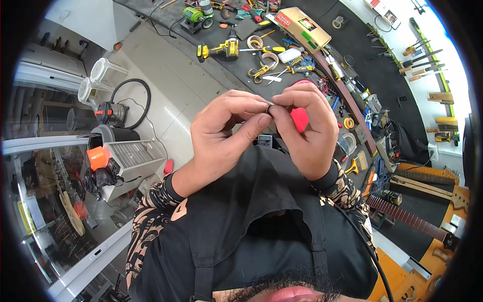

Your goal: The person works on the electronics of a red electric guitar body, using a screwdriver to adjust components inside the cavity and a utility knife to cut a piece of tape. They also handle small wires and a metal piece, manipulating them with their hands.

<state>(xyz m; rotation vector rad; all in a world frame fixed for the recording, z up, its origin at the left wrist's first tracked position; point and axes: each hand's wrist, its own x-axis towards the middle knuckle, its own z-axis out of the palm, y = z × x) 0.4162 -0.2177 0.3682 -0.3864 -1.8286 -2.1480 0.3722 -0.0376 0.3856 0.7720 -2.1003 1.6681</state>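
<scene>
Both hands are raised together over the front of my black apron (269,171). My left hand (221,121) is closed, pinching with its thumb and forefinger. Fingertip to fingertip with it, my right hand (313,118) is closed in a pinch too. Between the fingertips shows a small thin shiny piece (268,107), too small to name and mostly covered by the fingers. Just beyond the right hand, partly hidden by it, lies a bright red thing (300,120) on the dark workbench.
A yellow-and-black cordless drill (221,49), tape rolls (270,60), yellow-handled scissors (258,74) and a cardboard box (303,30) crowd the bench ahead. Guitar necks (407,217) lie at the right. A vacuum cleaner (111,115) and white stools (103,71) stand on the floor at the left.
</scene>
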